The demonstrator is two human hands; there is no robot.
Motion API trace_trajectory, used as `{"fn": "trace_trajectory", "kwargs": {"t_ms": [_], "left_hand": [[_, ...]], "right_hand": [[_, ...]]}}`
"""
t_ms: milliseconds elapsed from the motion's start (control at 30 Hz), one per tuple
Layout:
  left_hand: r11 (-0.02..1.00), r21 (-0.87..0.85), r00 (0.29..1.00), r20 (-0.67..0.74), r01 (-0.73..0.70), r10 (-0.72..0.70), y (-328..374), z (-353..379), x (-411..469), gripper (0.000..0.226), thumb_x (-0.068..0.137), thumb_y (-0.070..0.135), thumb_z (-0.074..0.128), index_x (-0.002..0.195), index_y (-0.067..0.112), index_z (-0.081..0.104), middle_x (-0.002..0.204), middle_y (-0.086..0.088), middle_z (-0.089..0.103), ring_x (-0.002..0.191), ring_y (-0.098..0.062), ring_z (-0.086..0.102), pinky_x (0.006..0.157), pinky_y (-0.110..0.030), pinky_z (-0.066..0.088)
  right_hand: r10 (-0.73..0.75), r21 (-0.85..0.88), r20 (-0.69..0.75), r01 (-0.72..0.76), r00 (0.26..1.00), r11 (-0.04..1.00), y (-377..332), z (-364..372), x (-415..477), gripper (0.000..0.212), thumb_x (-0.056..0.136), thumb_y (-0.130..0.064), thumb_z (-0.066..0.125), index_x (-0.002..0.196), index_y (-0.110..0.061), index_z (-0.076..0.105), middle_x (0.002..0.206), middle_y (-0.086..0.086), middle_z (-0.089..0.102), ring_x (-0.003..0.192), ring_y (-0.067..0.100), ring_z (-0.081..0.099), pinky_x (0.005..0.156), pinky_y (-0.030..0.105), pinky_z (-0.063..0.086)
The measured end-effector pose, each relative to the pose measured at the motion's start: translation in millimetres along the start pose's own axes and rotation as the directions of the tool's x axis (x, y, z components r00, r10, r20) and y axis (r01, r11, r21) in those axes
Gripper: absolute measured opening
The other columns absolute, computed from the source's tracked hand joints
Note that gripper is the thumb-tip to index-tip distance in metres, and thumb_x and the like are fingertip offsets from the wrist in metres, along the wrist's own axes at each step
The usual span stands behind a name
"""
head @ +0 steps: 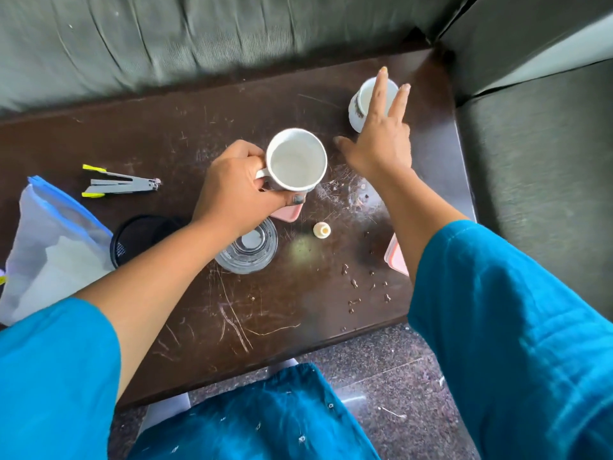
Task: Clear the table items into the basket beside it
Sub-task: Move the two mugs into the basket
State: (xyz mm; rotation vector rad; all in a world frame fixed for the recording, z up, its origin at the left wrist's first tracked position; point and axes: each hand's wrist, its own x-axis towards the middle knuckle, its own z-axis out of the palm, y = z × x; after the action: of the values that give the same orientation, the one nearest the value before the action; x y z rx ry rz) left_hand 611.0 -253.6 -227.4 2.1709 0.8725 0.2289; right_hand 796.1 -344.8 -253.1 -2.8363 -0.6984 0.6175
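My left hand (234, 187) grips the handle of an empty white mug (295, 159), held above the middle of the dark wooden table (252, 313). My right hand (379, 137) is open with fingers spread, reaching over a second white mug (360, 106) with a dark pattern near the table's far right corner; whether it touches the mug is unclear. On the table also lie a clear glass (247, 249), a pink item (288, 214) partly under the held mug, a small cream bottle cap (321, 230), a stapler (121, 185) and a black mesh holder (136, 237). No basket is in view.
A clear zip bag (54, 247) with a blue edge leans at the table's left end. A pink-lidded container (396, 257) sits at the right edge, partly behind my sleeve. Water drops dot the right front. Grey-green sofa cushions (199, 34) surround the far and right sides.
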Motion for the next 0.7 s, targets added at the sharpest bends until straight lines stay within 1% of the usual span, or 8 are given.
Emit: {"fn": "trace_trajectory", "kwargs": {"t_ms": [67, 167, 233, 300, 467, 567, 633, 700], "left_hand": [[1.000, 0.009, 1.000, 0.000, -0.011, 0.011, -1.0, -1.1, 2.5, 0.053, 0.057, 0.036, 0.084, 0.089, -0.003, 0.067, 0.103, -0.012, 0.063, 0.084, -0.015, 0.051, 0.060, -0.022, 0.038], [1.000, -0.004, 1.000, -0.004, -0.006, 0.006, -5.6, -2.8, 3.7, 0.049, 0.056, 0.034, 0.085, 0.085, -0.002, 0.069, 0.104, -0.011, 0.064, 0.084, -0.015, 0.052, 0.065, -0.025, 0.039], [1.000, -0.017, 1.000, -0.015, 0.000, 0.000, -9.1, -4.6, 3.2, 0.050, 0.055, 0.035, 0.085, 0.089, 0.001, 0.069, 0.108, -0.009, 0.064, 0.087, -0.014, 0.053, 0.066, -0.023, 0.040], [1.000, -0.024, 1.000, -0.025, 0.004, -0.005, -12.6, -8.8, 3.2, 0.049, 0.056, 0.037, 0.084, 0.088, 0.003, 0.071, 0.111, -0.007, 0.065, 0.087, -0.013, 0.054, 0.066, -0.015, 0.038], [0.998, -0.046, 0.996, -0.084, 0.039, -0.042, -16.3, -36.4, 2.2, 0.042, 0.055, 0.030, 0.086, 0.082, 0.002, 0.071, 0.108, -0.009, 0.065, 0.084, -0.015, 0.057, 0.069, -0.021, 0.040], [0.993, -0.097, 0.991, -0.105, 0.067, -0.077, -15.9, -66.6, -3.7, 0.033, 0.057, 0.024, 0.086, 0.077, 0.004, 0.070, 0.105, -0.011, 0.063, 0.081, -0.014, 0.055, 0.068, -0.016, 0.039], [0.980, -0.183, 0.989, -0.111, 0.072, -0.093, -16.1, -98.8, -12.6, 0.029, 0.058, 0.032, 0.083, 0.061, 0.016, 0.059, 0.097, -0.010, 0.054, 0.074, -0.011, 0.053, 0.064, -0.005, 0.037], [0.969, -0.236, 0.982, -0.152, 0.070, -0.108, -16.5, -134.2, -23.9, 0.033, 0.060, 0.051, 0.066, 0.053, 0.023, 0.049, 0.092, -0.009, 0.048, 0.070, -0.008, 0.050, 0.065, -0.005, 0.037]], "right_hand": [[0.003, 0.008, -0.003, -0.003, 1.000, 1.000, -1.8, -3.2, 5.6, 0.100, 0.080, -0.030, 0.070, 0.147, -0.029, -0.004, 0.152, 0.020, 0.002, 0.116, 0.046, 0.045, 0.096, 0.044, 0.041], [0.075, 0.052, -0.007, -0.075, 0.997, 0.996, -6.3, -9.2, 14.7, 0.086, 0.079, -0.011, 0.068, 0.144, -0.032, 0.018, 0.144, 0.017, 0.013, 0.104, 0.041, 0.053, 0.092, 0.042, 0.047], [0.138, 0.124, -0.011, -0.135, 0.990, 0.983, -10.2, -14.5, 18.4, 0.072, 0.077, 0.001, 0.062, 0.133, -0.035, 0.034, 0.139, 0.013, 0.021, 0.096, 0.038, 0.054, 0.078, 0.041, 0.051], [0.140, 0.156, -0.016, -0.136, 0.990, 0.978, -15.9, -18.8, 16.4, 0.060, 0.075, 0.003, 0.058, 0.119, -0.035, 0.042, 0.134, 0.012, 0.027, 0.088, 0.035, 0.051, 0.067, 0.035, 0.044], [-0.059, 0.156, -0.037, 0.064, 0.998, 0.986, -49.9, -31.0, -11.3, 0.063, 0.069, -0.003, 0.068, 0.117, -0.035, 0.041, 0.117, 0.010, 0.042, 0.078, 0.030, 0.044, 0.067, 0.031, 0.038], [-0.209, 0.161, -0.061, 0.216, 0.976, 0.963, -86.3, -44.3, -37.6, 0.064, 0.067, -0.009, 0.069, 0.119, -0.035, 0.042, 0.106, 0.005, 0.046, 0.076, 0.027, 0.044, 0.068, 0.030, 0.034], [-0.292, 0.151, -0.087, 0.302, 0.952, 0.941, -120.9, -54.1, -56.5, 0.066, 0.068, -0.008, 0.069, 0.121, -0.035, 0.041, 0.104, 0.004, 0.046, 0.075, 0.025, 0.042, 0.069, 0.029, 0.032], [-0.373, 0.136, -0.097, 0.384, 0.923, 0.913, -159.9, -62.8, -75.5, 0.068, 0.068, -0.007, 0.069, 0.124, -0.036, 0.041, 0.106, 0.005, 0.047, 0.076, 0.024, 0.043, 0.071, 0.027, 0.032]]}}
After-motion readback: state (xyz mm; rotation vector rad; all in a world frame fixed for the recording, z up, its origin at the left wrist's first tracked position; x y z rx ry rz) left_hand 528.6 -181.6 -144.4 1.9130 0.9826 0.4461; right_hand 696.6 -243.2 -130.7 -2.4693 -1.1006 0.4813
